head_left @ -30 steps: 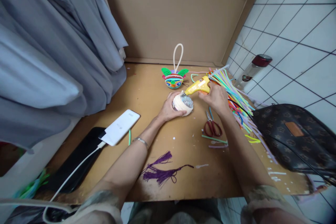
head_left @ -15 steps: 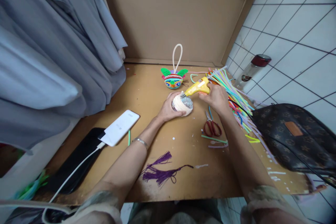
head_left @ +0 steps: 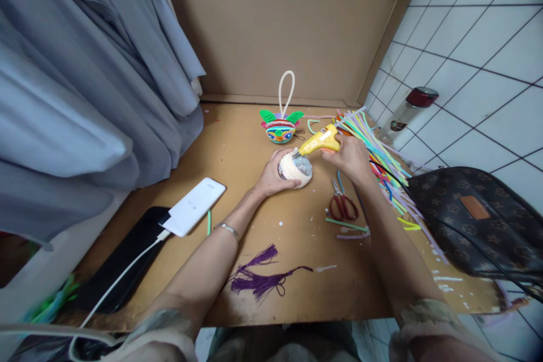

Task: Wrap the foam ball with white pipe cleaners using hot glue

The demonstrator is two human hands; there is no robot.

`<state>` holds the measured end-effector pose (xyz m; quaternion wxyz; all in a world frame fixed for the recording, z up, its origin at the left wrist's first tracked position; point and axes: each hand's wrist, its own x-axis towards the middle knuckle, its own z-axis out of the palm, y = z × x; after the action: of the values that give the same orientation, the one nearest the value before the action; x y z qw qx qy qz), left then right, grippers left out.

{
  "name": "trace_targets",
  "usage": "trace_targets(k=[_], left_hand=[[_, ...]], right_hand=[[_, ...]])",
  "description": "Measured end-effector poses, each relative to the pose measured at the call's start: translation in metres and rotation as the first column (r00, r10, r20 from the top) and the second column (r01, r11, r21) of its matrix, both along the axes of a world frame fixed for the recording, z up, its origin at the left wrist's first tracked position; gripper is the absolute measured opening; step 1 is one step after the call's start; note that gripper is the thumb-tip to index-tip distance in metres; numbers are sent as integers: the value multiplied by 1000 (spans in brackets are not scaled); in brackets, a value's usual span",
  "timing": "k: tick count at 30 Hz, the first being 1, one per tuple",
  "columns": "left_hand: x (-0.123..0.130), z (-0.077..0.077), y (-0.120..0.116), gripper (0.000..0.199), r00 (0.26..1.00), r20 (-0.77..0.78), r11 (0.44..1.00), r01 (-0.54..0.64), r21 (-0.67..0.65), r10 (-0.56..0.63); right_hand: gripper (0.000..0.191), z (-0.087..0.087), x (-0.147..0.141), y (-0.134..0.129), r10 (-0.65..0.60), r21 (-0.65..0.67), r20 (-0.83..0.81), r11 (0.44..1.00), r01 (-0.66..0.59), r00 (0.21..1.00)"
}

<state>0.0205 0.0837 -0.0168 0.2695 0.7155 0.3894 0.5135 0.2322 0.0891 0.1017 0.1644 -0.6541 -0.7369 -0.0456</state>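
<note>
My left hand (head_left: 272,175) is wrapped round the left side of a ball (head_left: 292,171), partly covered in cream strips with a grey, clear-looking patch on its right. A yellow glue gun (head_left: 320,139) is in my right hand (head_left: 351,157), its nozzle touching or just above the top of the ball. Behind them stands a colourful animal-head ornament (head_left: 280,131) with green ears and a white loop. Red-handled scissors (head_left: 343,207) lie right of the ball, near short pipe cleaner pieces (head_left: 345,225).
Colourful pipe cleaners (head_left: 382,164) are heaped at the right, beside a dark patterned bag (head_left: 479,220) and a bottle (head_left: 407,116). Purple tassels (head_left: 258,280) lie at the front. A white phone or power bank (head_left: 195,206) with a cable rests on a black object (head_left: 123,260) at left.
</note>
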Motion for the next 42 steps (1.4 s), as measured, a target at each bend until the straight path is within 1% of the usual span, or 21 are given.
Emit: trace_targets(k=[5,10,18,26,33,42], left_hand=[[0,0,0,90,1000,-6,1000,12,-3,-12],[-2,0,1,88,1000,-1,1000,26,4,-26],[-2,-1,1,89,999,2,999,43,23,-43],[-1,-2,3,90,999,2,999,40,12,-40],[-1,-3,3,90,999,2,999,38,4,-38],[-1,-1,2,89,999,-17,999,34,17,-33]], right_hand=[[34,5,1,-2,-29,-14,57,999,30,998],[30,6,9,0,45,-51,59,998,-42,997],[34,1,3,2,-17,2,51,1000,17,999],[34,-3,2,2,-20,50,27,999,18,999],[31,3,3,0,-13,-4,60,1000,13,998],[28,9,9,-1,42,-61,70,997,-38,997]])
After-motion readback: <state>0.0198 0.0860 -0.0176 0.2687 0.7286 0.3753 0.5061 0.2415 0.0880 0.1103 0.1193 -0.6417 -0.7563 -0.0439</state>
